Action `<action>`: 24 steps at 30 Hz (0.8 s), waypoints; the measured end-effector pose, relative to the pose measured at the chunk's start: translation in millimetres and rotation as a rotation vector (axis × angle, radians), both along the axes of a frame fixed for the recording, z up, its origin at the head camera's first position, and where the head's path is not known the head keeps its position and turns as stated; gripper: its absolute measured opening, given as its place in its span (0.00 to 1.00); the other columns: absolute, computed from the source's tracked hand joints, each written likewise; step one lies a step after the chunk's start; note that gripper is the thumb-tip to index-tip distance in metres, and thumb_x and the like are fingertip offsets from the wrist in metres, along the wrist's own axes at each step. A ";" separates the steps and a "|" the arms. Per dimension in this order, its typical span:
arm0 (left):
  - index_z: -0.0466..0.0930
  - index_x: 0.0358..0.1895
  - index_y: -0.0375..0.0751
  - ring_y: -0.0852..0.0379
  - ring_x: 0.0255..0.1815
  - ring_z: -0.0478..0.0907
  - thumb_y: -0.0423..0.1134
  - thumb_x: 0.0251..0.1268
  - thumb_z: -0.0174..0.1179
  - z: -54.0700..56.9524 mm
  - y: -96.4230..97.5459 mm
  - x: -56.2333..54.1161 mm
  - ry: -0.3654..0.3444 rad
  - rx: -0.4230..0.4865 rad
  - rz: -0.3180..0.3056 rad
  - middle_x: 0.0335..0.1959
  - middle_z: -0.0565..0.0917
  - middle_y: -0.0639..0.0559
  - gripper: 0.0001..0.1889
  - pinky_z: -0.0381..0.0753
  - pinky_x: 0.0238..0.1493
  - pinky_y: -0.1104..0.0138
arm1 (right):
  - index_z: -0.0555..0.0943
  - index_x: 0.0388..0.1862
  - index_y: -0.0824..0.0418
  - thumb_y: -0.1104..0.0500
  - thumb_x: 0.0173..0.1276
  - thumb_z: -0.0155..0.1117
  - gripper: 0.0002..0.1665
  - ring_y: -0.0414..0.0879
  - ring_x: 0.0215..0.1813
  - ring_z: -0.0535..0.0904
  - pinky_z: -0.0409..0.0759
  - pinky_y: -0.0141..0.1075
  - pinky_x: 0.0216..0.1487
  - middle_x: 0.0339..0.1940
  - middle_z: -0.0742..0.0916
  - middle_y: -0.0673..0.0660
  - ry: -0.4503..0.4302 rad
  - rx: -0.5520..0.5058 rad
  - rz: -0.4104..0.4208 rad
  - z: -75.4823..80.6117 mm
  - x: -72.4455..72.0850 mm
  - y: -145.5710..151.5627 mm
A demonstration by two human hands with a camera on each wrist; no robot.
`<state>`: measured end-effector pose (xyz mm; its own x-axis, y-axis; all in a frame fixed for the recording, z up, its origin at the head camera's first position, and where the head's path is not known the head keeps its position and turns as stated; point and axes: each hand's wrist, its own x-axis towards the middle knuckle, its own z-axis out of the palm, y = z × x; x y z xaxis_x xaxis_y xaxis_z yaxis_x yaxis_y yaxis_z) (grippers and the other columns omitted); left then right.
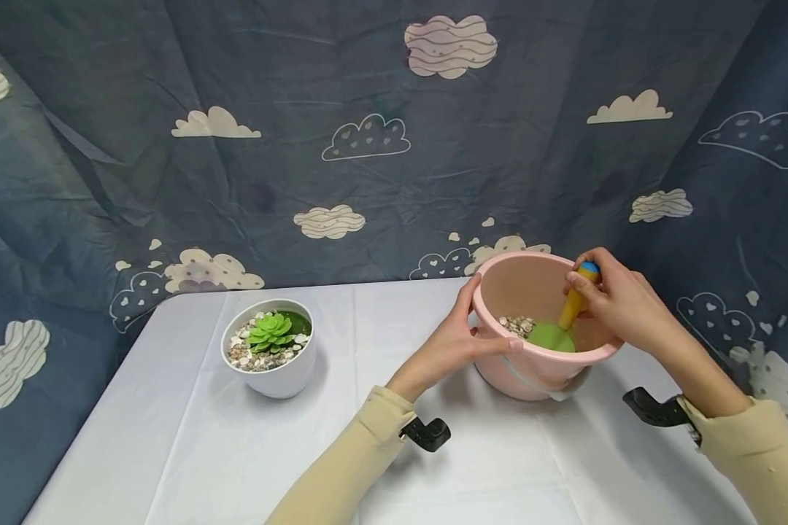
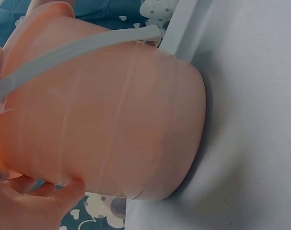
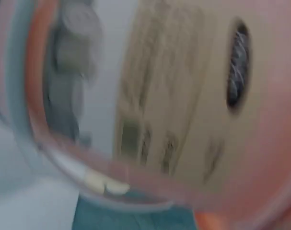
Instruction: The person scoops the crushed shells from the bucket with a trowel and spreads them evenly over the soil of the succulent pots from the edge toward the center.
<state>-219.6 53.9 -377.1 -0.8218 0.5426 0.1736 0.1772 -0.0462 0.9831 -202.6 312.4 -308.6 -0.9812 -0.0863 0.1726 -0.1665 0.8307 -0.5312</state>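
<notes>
A pink bucket [image 1: 508,375] stands upright on the table, with small pebbles [image 1: 516,325] inside. My left hand [image 1: 443,343] grips the bucket's left rim, thumb toward the front. In the left wrist view, fingers press against the bucket's side below its pale handle [image 2: 83,50]. Over the right rim, my right hand [image 1: 630,299] holds a toy shovel [image 1: 570,309] by its yellow handle with a blue end. The shovel's green blade is down in the bucket beside the pebbles. The right wrist view is blurred, showing the pink bucket wall and a beige printed label [image 3: 179,86] up close.
To the left on the white-covered table [image 1: 361,321] stands a white pot [image 1: 279,380] holding a green succulent [image 1: 271,332] among pebbles. A dark blue curtain [image 1: 368,87] with a cloud print hangs behind the table.
</notes>
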 end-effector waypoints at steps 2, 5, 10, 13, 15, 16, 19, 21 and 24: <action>0.44 0.79 0.65 0.64 0.68 0.62 0.45 0.51 0.76 -0.7 0.4 -0.1 -0.007 -0.001 0.000 0.74 0.59 0.60 0.57 0.68 0.63 0.67 | 0.64 0.61 0.66 0.45 0.79 0.49 0.27 0.60 0.42 0.81 0.86 0.43 0.32 0.45 0.79 0.66 -0.043 -0.031 -0.003 -1.6 -0.9 -3.6; 0.44 0.79 0.64 0.65 0.68 0.62 0.44 0.51 0.76 -1.5 1.0 -0.7 -0.009 0.000 -0.006 0.75 0.58 0.58 0.57 0.68 0.63 0.68 | 0.63 0.63 0.70 0.45 0.78 0.50 0.31 0.63 0.42 0.82 0.85 0.40 0.30 0.47 0.78 0.69 -0.085 -0.085 -0.029 -2.8 -2.6 -8.0; 0.44 0.79 0.64 0.66 0.68 0.62 0.43 0.51 0.76 -1.8 0.4 -1.4 -0.024 -0.005 0.002 0.75 0.58 0.57 0.57 0.67 0.63 0.69 | 0.62 0.63 0.73 0.41 0.75 0.54 0.38 0.63 0.42 0.84 0.85 0.42 0.29 0.47 0.79 0.71 -0.117 -0.177 -0.068 -3.1 -8.7 -13.4; 0.44 0.79 0.65 0.66 0.67 0.63 0.44 0.51 0.76 -2.0 0.5 -1.5 -0.033 -0.014 -0.001 0.74 0.58 0.59 0.57 0.68 0.62 0.69 | 0.62 0.62 0.75 0.38 0.73 0.55 0.42 0.60 0.40 0.86 0.85 0.42 0.31 0.47 0.82 0.72 -0.138 -0.226 -0.057 -3.4 -14.4 -15.2; 0.44 0.79 0.65 0.64 0.67 0.64 0.45 0.51 0.76 -2.0 0.6 -1.8 -0.030 -0.020 -0.008 0.74 0.58 0.59 0.57 0.68 0.62 0.69 | 0.62 0.62 0.76 0.37 0.72 0.56 0.44 0.58 0.39 0.87 0.85 0.43 0.32 0.47 0.83 0.73 -0.159 -0.254 -0.045 -3.5 -18.4 -15.5; 0.44 0.79 0.65 0.63 0.67 0.64 0.45 0.52 0.75 -1.9 0.6 -2.0 -0.027 -0.017 -0.010 0.74 0.58 0.59 0.56 0.68 0.62 0.69 | 0.62 0.62 0.76 0.37 0.72 0.56 0.44 0.58 0.40 0.87 0.85 0.44 0.34 0.47 0.84 0.73 -0.172 -0.275 -0.038 -3.4 -20.5 -15.6; 0.44 0.79 0.65 0.58 0.70 0.63 0.44 0.51 0.75 -1.9 -0.1 -2.7 -0.019 -0.012 -0.004 0.75 0.58 0.59 0.56 0.68 0.62 0.69 | 0.62 0.60 0.76 0.39 0.72 0.58 0.42 0.57 0.41 0.87 0.85 0.46 0.36 0.48 0.84 0.72 -0.206 -0.328 -0.015 -3.1 -25.8 -14.9; 0.45 0.79 0.65 0.56 0.72 0.61 0.43 0.51 0.76 -1.9 -0.3 -2.8 -0.013 -0.005 0.004 0.75 0.58 0.59 0.56 0.68 0.63 0.69 | 0.61 0.60 0.77 0.41 0.72 0.58 0.41 0.55 0.40 0.87 0.85 0.45 0.37 0.48 0.85 0.71 -0.224 -0.380 -0.005 -2.7 -28.3 -13.8; 0.46 0.78 0.64 0.57 0.73 0.59 0.42 0.50 0.76 -2.1 0.4 -1.7 -0.013 -0.005 0.007 0.75 0.58 0.60 0.56 0.68 0.62 0.69 | 0.61 0.61 0.76 0.41 0.72 0.58 0.41 0.50 0.37 0.88 0.85 0.42 0.36 0.43 0.87 0.64 -0.242 -0.463 -0.032 -2.0 -29.3 -11.6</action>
<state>-221.3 54.3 -379.3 -0.8279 0.5376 0.1601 0.1648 -0.0397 0.9855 -231.9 300.8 -310.5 -0.9986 -0.0239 -0.0466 0.0284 0.5020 -0.8644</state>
